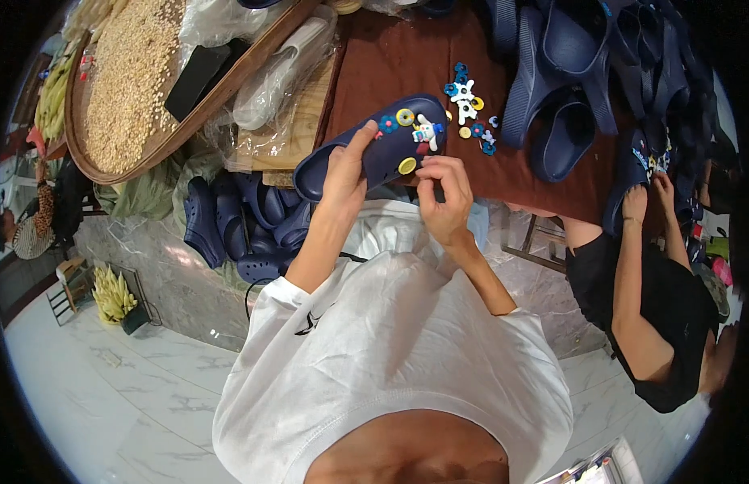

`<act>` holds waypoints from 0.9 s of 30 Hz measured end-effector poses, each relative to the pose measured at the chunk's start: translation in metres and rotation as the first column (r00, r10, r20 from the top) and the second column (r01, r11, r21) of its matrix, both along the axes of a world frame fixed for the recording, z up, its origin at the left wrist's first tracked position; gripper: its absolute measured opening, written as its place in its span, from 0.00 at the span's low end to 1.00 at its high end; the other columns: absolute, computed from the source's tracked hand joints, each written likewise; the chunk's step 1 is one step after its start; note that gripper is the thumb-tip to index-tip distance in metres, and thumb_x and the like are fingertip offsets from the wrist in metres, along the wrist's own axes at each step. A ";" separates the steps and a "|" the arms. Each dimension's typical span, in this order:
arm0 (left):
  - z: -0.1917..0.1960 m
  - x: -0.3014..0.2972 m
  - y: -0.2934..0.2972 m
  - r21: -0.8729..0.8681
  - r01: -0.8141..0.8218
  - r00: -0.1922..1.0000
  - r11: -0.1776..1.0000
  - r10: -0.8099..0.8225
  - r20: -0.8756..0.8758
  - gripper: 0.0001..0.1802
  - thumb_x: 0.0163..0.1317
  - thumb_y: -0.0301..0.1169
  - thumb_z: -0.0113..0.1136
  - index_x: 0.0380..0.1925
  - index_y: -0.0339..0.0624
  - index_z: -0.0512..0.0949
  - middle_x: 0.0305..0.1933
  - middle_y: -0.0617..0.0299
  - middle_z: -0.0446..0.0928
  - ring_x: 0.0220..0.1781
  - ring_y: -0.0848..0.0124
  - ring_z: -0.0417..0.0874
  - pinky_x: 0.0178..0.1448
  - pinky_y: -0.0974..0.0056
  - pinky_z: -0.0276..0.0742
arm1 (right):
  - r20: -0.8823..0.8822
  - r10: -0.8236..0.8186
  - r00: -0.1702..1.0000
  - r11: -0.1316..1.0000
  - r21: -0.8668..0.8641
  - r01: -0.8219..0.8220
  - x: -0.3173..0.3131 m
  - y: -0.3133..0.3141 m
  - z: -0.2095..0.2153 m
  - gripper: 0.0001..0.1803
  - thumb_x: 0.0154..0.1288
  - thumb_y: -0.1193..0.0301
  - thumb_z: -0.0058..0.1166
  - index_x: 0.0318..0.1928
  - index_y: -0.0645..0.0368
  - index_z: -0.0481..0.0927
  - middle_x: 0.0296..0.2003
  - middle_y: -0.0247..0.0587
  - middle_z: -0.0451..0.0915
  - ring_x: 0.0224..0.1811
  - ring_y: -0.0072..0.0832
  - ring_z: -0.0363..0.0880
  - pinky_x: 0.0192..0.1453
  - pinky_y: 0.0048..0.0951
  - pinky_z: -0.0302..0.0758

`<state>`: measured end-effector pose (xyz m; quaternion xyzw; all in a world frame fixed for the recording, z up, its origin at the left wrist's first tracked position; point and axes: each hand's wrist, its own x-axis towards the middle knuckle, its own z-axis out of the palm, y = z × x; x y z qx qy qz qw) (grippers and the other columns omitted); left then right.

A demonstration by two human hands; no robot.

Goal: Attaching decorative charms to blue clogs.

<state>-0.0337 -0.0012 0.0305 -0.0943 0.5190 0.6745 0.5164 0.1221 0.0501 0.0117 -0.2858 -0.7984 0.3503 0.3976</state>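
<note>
Navy foam clog (384,158) sits at 12 o'clock, gripped by the left hand (346,173), thumb on top. Pressing its charmed end could twist it, since only one side is held; a poorly seated yellow disc charm (407,166) could pop out. The right hand (447,202), at the clog's 4 o'clock, curls thumb and fingers inward; whether they pinch anything, I cannot tell. Loose charms (465,90) lie at 2 o'clock.

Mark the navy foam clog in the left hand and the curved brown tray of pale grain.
Navy foam clog (388,154): head view, on its upper.
Curved brown tray (265,50): head view, on the right side of its rim.
</note>
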 end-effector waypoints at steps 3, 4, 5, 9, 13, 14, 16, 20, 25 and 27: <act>-0.011 -0.006 -0.003 0.108 -0.083 0.959 0.991 0.049 0.280 0.12 0.63 0.33 0.60 0.42 0.37 0.76 0.46 0.55 0.80 0.49 0.64 0.82 0.58 0.58 0.78 | 0.064 -0.080 0.995 0.996 -0.031 0.082 0.011 0.009 -0.002 0.09 0.55 0.83 0.54 0.37 0.60 0.78 0.37 0.45 0.77 0.41 0.41 0.77 0.46 0.37 0.73; -0.010 -0.005 -0.003 0.107 -0.080 0.959 0.991 0.047 0.279 0.12 0.63 0.33 0.60 0.42 0.37 0.76 0.46 0.55 0.80 0.49 0.64 0.82 0.58 0.58 0.78 | 0.064 -0.083 0.995 0.996 -0.032 0.085 0.015 0.015 -0.004 0.09 0.55 0.83 0.54 0.37 0.60 0.78 0.37 0.45 0.77 0.41 0.41 0.77 0.46 0.37 0.73; -0.009 -0.003 -0.003 0.126 -0.126 0.943 0.984 0.080 0.322 0.13 0.63 0.31 0.59 0.44 0.35 0.75 0.48 0.54 0.79 0.50 0.63 0.81 0.59 0.58 0.77 | 0.132 -0.116 0.984 0.993 -0.004 0.118 0.019 0.022 -0.006 0.08 0.57 0.81 0.53 0.38 0.60 0.77 0.38 0.45 0.77 0.43 0.41 0.76 0.47 0.38 0.72; -0.010 -0.001 -0.006 0.216 -0.180 0.899 0.960 0.072 0.432 0.14 0.63 0.27 0.56 0.47 0.32 0.71 0.53 0.52 0.76 0.54 0.60 0.79 0.63 0.56 0.74 | 0.328 -0.159 0.931 0.987 0.063 0.146 0.033 0.051 -0.024 0.11 0.63 0.77 0.50 0.46 0.59 0.76 0.43 0.46 0.74 0.46 0.44 0.75 0.48 0.40 0.72; -0.016 -0.001 -0.008 0.212 -0.205 0.921 0.956 0.115 0.372 0.15 0.63 0.27 0.56 0.48 0.32 0.70 0.52 0.51 0.75 0.52 0.60 0.79 0.63 0.55 0.74 | 0.423 -0.202 0.884 0.977 0.149 0.152 0.032 0.070 -0.040 0.13 0.63 0.76 0.52 0.49 0.58 0.76 0.42 0.46 0.73 0.44 0.45 0.75 0.47 0.42 0.72; -0.021 -0.002 -0.011 0.252 -0.112 0.949 0.961 0.028 0.315 0.15 0.62 0.27 0.56 0.48 0.32 0.70 0.50 0.52 0.76 0.52 0.61 0.79 0.61 0.56 0.75 | 0.448 -0.211 0.869 0.976 0.148 0.160 0.030 0.071 -0.041 0.13 0.63 0.75 0.52 0.49 0.58 0.76 0.41 0.46 0.73 0.43 0.45 0.75 0.47 0.42 0.72; -0.016 -0.001 -0.012 0.286 -0.015 0.964 0.958 -0.062 0.257 0.16 0.62 0.27 0.57 0.48 0.33 0.71 0.49 0.53 0.76 0.52 0.63 0.80 0.60 0.58 0.75 | 0.451 -0.217 0.865 0.974 0.158 0.162 0.029 0.073 -0.042 0.13 0.63 0.75 0.53 0.48 0.58 0.76 0.40 0.46 0.73 0.43 0.45 0.75 0.47 0.42 0.72; -0.002 0.006 -0.016 -0.090 0.334 0.911 0.938 -0.346 -0.223 0.19 0.59 0.29 0.62 0.49 0.33 0.73 0.43 0.60 0.79 0.47 0.73 0.79 0.52 0.69 0.73 | 0.482 -0.208 0.851 0.975 0.169 0.143 0.032 0.075 -0.046 0.12 0.61 0.74 0.55 0.46 0.58 0.77 0.37 0.45 0.74 0.41 0.44 0.75 0.44 0.42 0.72; -0.023 0.011 -0.018 -0.004 0.394 0.869 0.919 -0.374 -0.323 0.21 0.59 0.27 0.61 0.52 0.29 0.73 0.48 0.60 0.79 0.48 0.75 0.78 0.56 0.69 0.71 | 0.467 -0.207 0.859 0.975 0.168 0.143 0.033 0.063 -0.042 0.12 0.60 0.73 0.56 0.45 0.57 0.78 0.37 0.44 0.75 0.41 0.43 0.75 0.44 0.41 0.71; -0.027 0.018 -0.018 0.018 0.348 0.885 0.937 -0.323 -0.334 0.21 0.60 0.26 0.60 0.52 0.29 0.72 0.49 0.59 0.79 0.49 0.74 0.78 0.57 0.69 0.70 | 0.468 -0.191 0.863 0.980 0.141 0.141 0.035 0.053 -0.040 0.13 0.59 0.73 0.57 0.46 0.57 0.78 0.38 0.43 0.75 0.42 0.42 0.74 0.44 0.40 0.70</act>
